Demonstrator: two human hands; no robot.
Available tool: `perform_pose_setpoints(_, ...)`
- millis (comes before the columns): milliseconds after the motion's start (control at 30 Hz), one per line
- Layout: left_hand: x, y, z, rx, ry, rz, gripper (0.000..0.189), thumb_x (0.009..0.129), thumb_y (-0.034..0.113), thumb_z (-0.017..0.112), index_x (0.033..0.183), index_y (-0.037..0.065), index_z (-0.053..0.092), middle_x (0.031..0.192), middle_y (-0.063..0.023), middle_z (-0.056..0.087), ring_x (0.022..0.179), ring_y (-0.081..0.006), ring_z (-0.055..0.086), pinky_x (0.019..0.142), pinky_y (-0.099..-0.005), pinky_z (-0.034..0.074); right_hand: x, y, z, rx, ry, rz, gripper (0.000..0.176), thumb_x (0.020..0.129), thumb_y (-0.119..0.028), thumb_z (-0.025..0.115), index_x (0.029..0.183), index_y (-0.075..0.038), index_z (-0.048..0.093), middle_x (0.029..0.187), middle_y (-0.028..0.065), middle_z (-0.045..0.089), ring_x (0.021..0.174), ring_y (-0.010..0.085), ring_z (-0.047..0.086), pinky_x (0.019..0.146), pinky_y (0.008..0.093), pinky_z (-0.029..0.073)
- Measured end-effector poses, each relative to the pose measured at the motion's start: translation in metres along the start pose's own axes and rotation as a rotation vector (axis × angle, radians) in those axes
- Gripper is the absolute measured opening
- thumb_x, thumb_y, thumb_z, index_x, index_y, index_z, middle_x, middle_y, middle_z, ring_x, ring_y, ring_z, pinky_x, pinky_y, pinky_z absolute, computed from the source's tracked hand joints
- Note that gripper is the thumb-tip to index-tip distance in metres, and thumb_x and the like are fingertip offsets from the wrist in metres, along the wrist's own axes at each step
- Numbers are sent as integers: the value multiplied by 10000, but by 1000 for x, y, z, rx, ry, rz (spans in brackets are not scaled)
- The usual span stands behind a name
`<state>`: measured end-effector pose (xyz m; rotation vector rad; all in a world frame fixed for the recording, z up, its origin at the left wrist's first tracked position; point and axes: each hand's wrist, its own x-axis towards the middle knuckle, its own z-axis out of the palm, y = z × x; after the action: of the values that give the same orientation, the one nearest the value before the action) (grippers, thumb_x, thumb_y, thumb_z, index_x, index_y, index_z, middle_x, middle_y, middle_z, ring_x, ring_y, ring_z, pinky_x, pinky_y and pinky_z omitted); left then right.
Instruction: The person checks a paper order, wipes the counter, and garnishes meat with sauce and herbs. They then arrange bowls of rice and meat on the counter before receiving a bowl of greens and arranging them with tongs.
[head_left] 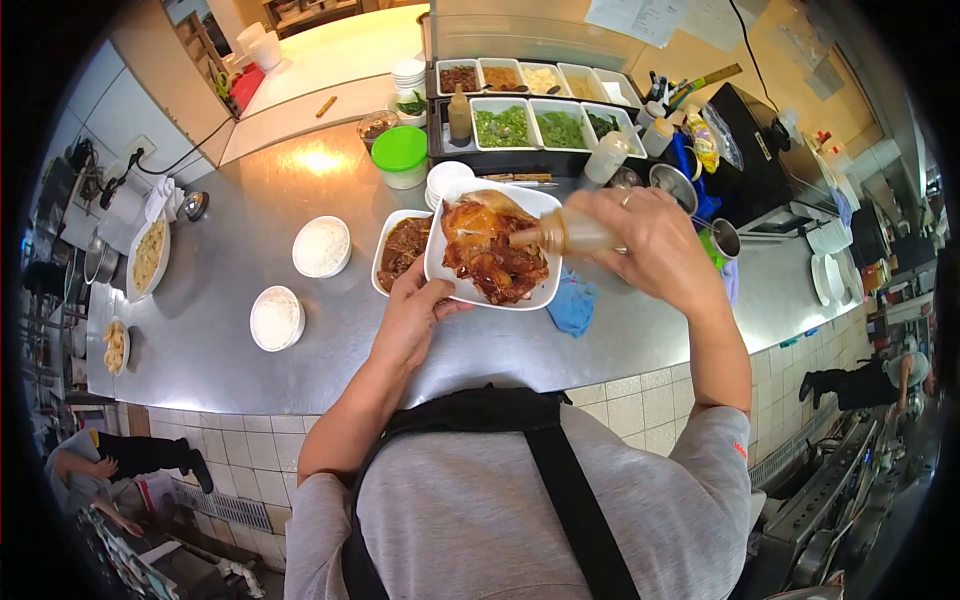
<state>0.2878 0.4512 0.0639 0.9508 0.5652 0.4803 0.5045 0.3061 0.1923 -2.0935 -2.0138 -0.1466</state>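
My left hand [415, 315] grips the near left edge of a white rectangular dish [545, 200], its thumb over the rim. Glossy browned meat [492, 250], possibly roast chicken, fills much of this dish. In my right hand [650, 235] a squeeze bottle [572, 232] is tipped sideways, its nozzle over the meat. Part of that bottle is hidden by my fingers. Partly behind the held dish, a second white dish [402, 248] holds brown meat in sauce. A crumpled blue cloth [573, 303] lies on the steel counter close to the dish's lower right.
Two bowls of rice [322, 247] stand on the counter [215, 330] to the left. A green-lidded tub [399, 150] and chopped greens [506, 129] in trays are at the back. Upright bottles [606, 158] stand beyond my right hand. Two other people [890, 380] are at the sides.
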Motion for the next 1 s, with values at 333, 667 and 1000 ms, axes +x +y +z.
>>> perform_pose_setpoints(333, -43, 12, -48, -22, 163, 74, 410, 806, -1, 469, 1212, -61, 453, 1046, -142, 602, 890, -212, 641, 755, -327, 565, 154, 54, 106, 759, 563, 94, 599, 680, -257, 764, 1176, -44, 504, 1054, 184, 625, 974, 323, 612, 838, 369, 473)
perform_pose_setpoints(667, -113, 12, -123, -93, 571, 193, 432, 752, 33, 519, 1178, -31, 486, 1047, -140, 607, 883, -239, 640, 767, -374, 555, 215, 80, 218, 527, 264, 236, 552, 722, -352, 729, 1138, -49, 529, 1001, 171, 638, 913, 325, 616, 801, 383, 474)
perform_pose_setpoints(1000, -108, 17, -135, -143, 692, 286, 453, 717, 15, 525, 1162, -56, 483, 1034, -159, 605, 870, -271, 646, 752, -404, 572, 269, 146, 245, 349, 174, 125, 375, 775, -251, 659, 1106, -84, 598, 1070, 132, 623, 973, 293, 589, 816, 380, 474)
